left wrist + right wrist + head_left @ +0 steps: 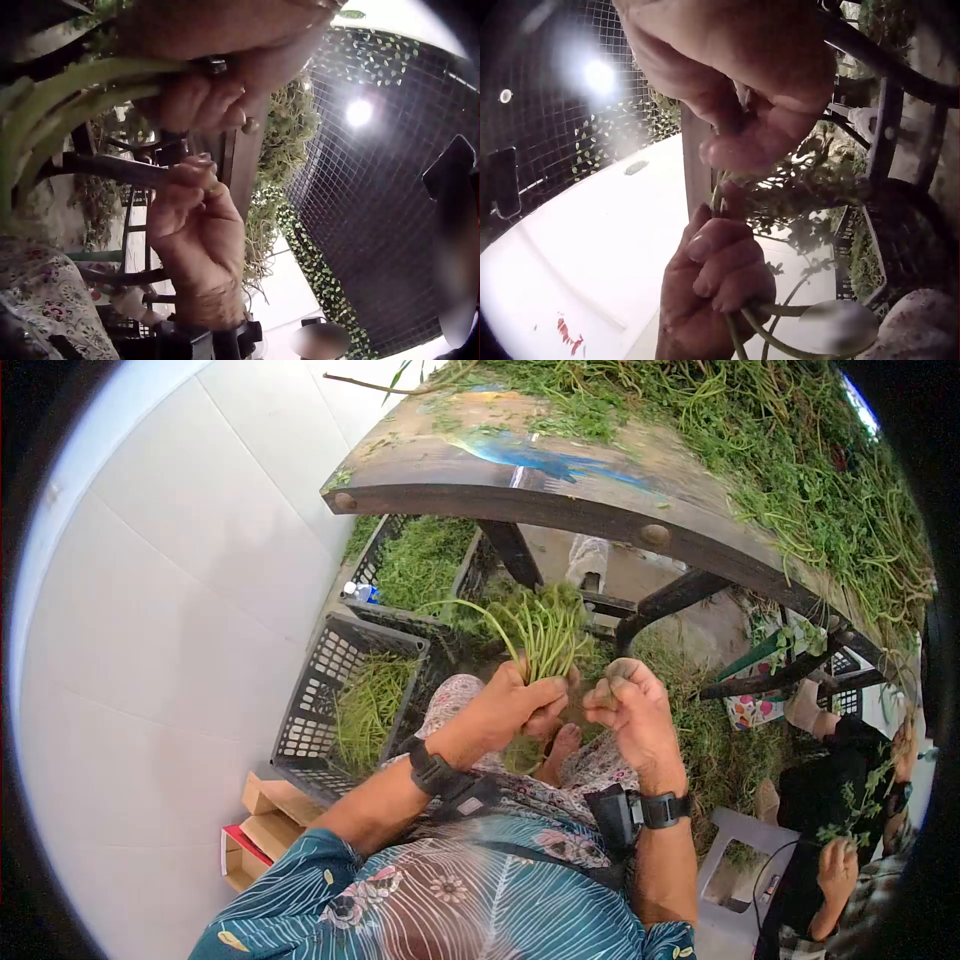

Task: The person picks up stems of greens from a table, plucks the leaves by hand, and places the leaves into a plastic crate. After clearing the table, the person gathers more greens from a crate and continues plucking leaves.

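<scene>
Green stem bundle (545, 635): light, limp, bruisable; left hand (510, 705) fingers gripping its base, right hand (625, 705) fingers pinching a scrap

Person, head view: short-sleeved teal shirt (440, 900) with a white leaf and flower print. Floral-patterned trousers (590, 765), pinkish on a pale ground. Black strap with camera unit on the left wrist (432, 770); the same on the right wrist (640, 812). Forearms bare.
</scene>
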### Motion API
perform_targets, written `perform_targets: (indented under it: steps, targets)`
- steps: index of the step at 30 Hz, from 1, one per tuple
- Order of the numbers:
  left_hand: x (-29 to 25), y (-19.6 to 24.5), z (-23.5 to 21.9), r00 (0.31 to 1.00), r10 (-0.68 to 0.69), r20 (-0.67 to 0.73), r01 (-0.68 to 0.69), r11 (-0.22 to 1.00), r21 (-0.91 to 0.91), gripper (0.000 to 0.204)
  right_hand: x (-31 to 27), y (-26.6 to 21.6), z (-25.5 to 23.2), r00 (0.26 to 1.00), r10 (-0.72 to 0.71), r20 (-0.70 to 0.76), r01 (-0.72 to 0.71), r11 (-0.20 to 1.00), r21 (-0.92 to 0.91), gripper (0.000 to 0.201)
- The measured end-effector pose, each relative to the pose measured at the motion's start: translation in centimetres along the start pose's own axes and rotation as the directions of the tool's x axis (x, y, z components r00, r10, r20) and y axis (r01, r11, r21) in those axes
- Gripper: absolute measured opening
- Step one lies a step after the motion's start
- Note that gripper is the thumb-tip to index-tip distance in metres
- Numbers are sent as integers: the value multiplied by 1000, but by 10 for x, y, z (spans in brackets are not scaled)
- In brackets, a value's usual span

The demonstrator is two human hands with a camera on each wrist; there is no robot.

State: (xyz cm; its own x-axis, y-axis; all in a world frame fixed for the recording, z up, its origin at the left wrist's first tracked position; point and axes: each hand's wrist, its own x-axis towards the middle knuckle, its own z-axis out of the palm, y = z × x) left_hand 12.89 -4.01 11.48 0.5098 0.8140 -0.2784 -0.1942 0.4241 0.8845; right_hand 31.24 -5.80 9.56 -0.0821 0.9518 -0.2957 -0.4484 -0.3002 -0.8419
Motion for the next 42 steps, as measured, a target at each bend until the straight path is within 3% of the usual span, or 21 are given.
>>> perform_targets:
  steps: [4,10,13,16,19,22,24,25,26,29,32,34,37,39,42]
  targets:
    - [1,0,2,994,-45,-104,37,996,-80,20,-3,-8,9,999,40,-3,-40,995,93,22]
    - [4,-6,1,997,23,-74,-19,998,52,16,-3,-7,22,998,41,55,-31,986,-167,20]
    - [3,-5,5,989,15,-145,-15,1000,-2,15,-4,-7,26,999,-48,17,51,959,-280,18]
    - [5,-9,2,982,-28,-185,21,999,-39,14,3,8,13,966,-256,43,231,771,-594,18]
    - [5,-6,5,975,-73,-209,60,996,-67,12,9,22,9,952,-307,13,240,715,-657,19]
    - [4,-5,3,979,-73,-190,62,996,-60,10,12,17,3,975,-143,-168,52,890,-453,23]
    - [1,-3,0,979,-66,-193,58,997,-45,10,14,12,-13,975,-58,-215,44,996,-73,25]
    - [1,-2,-1,974,-71,-214,62,997,-50,9,14,10,-17,975,-10,-223,39,991,125,27]
    - [1,0,-1,969,-77,-233,66,996,-55,9,11,8,-18,969,-28,-247,81,975,206,17]
    - [2,-3,-1,965,-104,-241,94,994,-53,8,6,0,-13,982,-26,-189,55,987,148,19]
    - [2,-3,3,967,-91,-238,96,995,7,6,1,0,1,996,-55,-73,39,979,-200,25]
    - [2,-2,4,964,-59,-259,67,997,25,6,0,0,10,996,-92,13,85,848,-523,34]
    - [8,-11,-3,958,18,-286,-14,1000,15,7,-1,1,13,986,-94,139,157,808,-568,32]
    - [11,-18,-9,959,91,-269,-84,996,38,8,0,3,11,986,-110,124,162,809,-566,29]
    - [6,-15,-13,971,-18,-240,30,998,47,8,-2,-3,12,986,-65,151,148,747,-648,25]
